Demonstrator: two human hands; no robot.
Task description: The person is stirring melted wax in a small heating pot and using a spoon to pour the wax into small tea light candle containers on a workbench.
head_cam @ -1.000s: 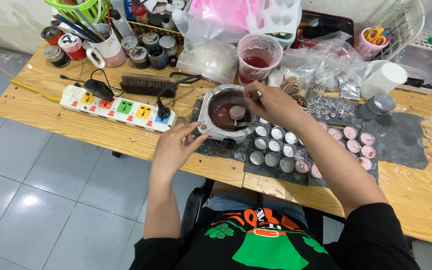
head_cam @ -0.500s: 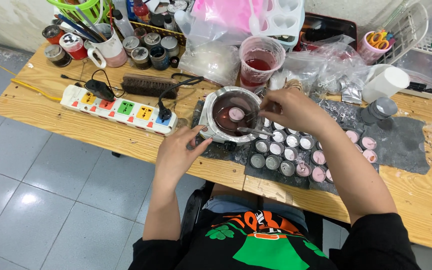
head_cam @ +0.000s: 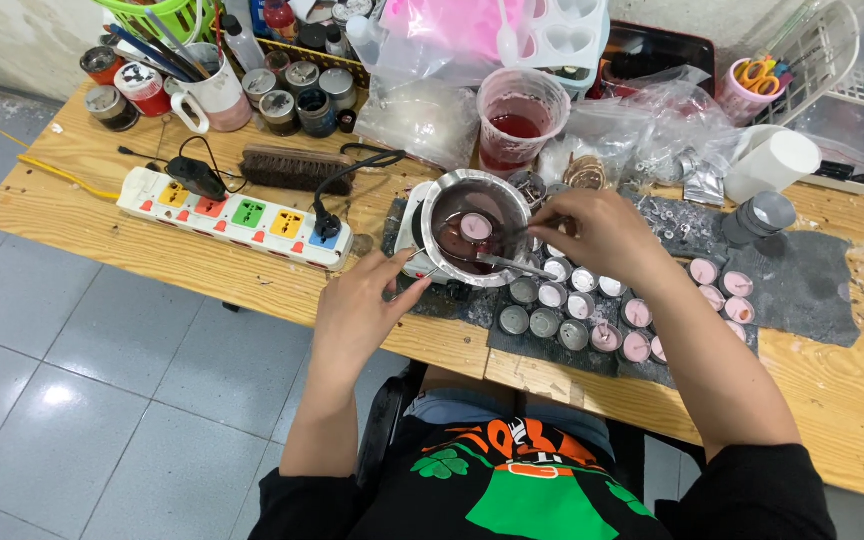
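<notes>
- Steel melting pot of dark liquid sits at frame centre on the wooden bench.
- Right hand pinches a metal spoon over the pot.
- Left hand grips the pot's handle.
- Small round tins lie just right; a power strip lies left.

Head-worn view, steeply down, close over workbench

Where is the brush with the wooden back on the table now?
In the head view the brush lies on the left half of the wooden table, just behind the white power strip and in front of the row of small jars.
</notes>
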